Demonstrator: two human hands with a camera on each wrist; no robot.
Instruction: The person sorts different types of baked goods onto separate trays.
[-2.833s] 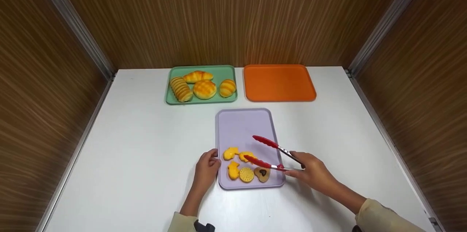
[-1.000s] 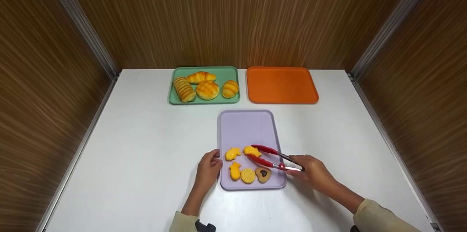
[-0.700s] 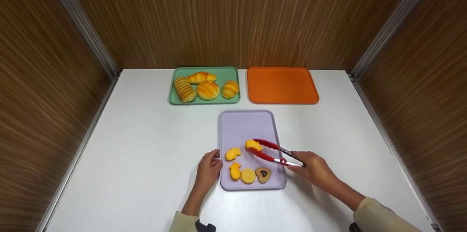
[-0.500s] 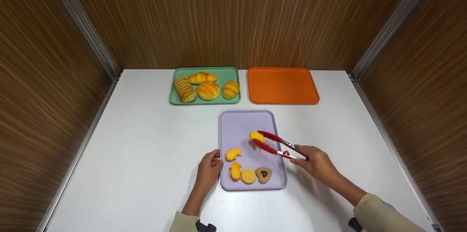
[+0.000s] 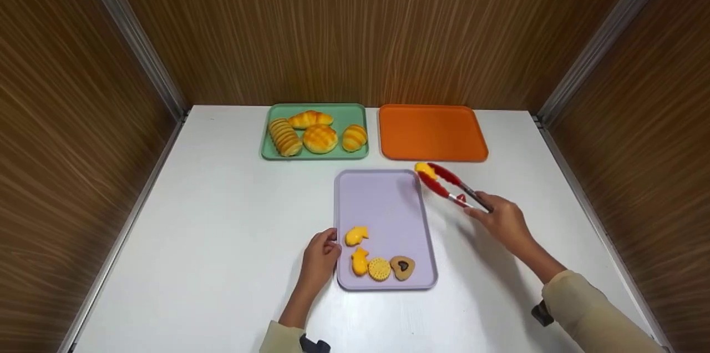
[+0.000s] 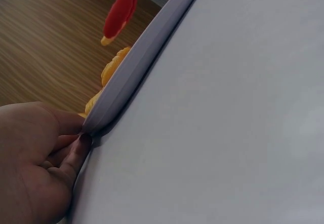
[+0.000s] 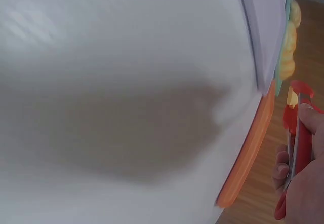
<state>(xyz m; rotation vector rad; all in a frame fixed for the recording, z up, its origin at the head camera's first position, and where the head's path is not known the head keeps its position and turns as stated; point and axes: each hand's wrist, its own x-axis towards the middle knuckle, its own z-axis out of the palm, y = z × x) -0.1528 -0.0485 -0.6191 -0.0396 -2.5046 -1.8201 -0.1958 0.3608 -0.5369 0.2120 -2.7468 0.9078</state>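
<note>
My right hand (image 5: 506, 221) grips a pair of red-tipped tongs (image 5: 444, 189), which pinch a small yellow fish-shaped biscuit (image 5: 424, 170) in the air past the far right corner of the lilac tray (image 5: 383, 197). In the right wrist view the fingers curl round the tongs (image 7: 304, 143). My left hand (image 5: 319, 258) holds the tray's left rim near its front; thumb and finger meet at that rim (image 6: 116, 92) in the left wrist view. On the tray lie two more fish-shaped biscuits (image 5: 359, 262), a round dotted biscuit (image 5: 379, 269) and a heart-shaped biscuit (image 5: 409, 271) with a dark centre.
At the back, a green tray (image 5: 355, 114) bears a striped long roll (image 5: 285, 137), a croissant (image 5: 310, 119), a round bun (image 5: 320, 139) and a small striped roll (image 5: 354, 137). Beside it lies an orange tray (image 5: 432, 132). Wood-grain walls (image 5: 355, 25) enclose the white table (image 5: 233, 220).
The tongs have taken hold of a fish-shaped biscuit, lifted it from the lilac tray and carried it away and to the right. My left hand has stayed at the tray's rim.
</note>
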